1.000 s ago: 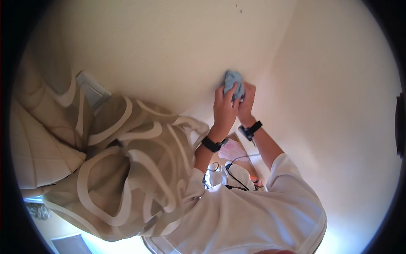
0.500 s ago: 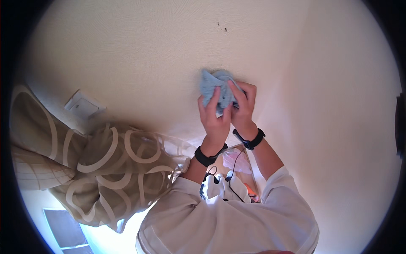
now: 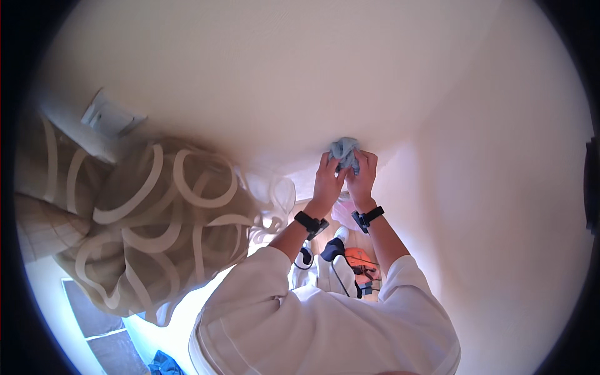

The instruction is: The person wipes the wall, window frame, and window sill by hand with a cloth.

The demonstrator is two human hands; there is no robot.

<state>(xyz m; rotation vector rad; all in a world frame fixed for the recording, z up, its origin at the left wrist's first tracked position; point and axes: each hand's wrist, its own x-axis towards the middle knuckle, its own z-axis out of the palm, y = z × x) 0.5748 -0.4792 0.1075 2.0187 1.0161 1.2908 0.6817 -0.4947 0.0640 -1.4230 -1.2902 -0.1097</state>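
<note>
A crumpled light-blue cloth point(image 3: 344, 150) is bunched up against the cream wall point(image 3: 269, 81), low down near the corner. My left hand point(image 3: 328, 181) grips its left side, fingers bent into the folds. From the right, my right hand point(image 3: 362, 175) holds the same cloth, fingertips pressed on it. The two hands are close together, thumbs toward each other, and the cloth hides part of the fingers. Each wrist wears a black band with a small dark device.
A brown curtain with pale rings point(image 3: 187, 212) hangs bunched at my left. Beyond it, a white switch plate point(image 3: 112, 115) sits on the wall. A side wall point(image 3: 500, 187) rises on my right. By my feet lie an orange item point(image 3: 362, 262) and a pinkish plastic bag point(image 3: 344, 212).
Both hands have moved down the wall and slightly right with the cloth, which looks more tightly bunched. The view has shifted, showing more of the feet and the orange item.
</note>
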